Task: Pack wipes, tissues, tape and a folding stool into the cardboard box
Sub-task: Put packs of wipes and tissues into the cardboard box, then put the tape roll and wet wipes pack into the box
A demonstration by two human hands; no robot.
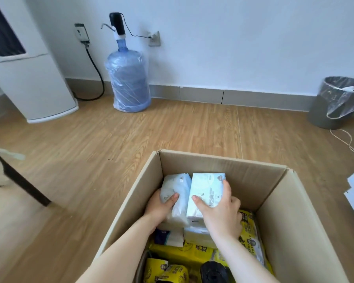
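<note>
Step in hand looked like seating two tissue packs upright at far wall of cardboard box (223, 162).

You needed to press both down evenly, keep them side by side, not crush soft wrap.

Left hand (160, 206) was closed around left tissue pack (177, 193), pack at 1 o'clock from palm.

Right hand (220, 209) was spread over right tissue pack (206, 187), fingers clasping its sides, pack at 11 o'clock.

Yellow wipes packs (184, 253) lay below, at 6 o'clock in box.
</note>
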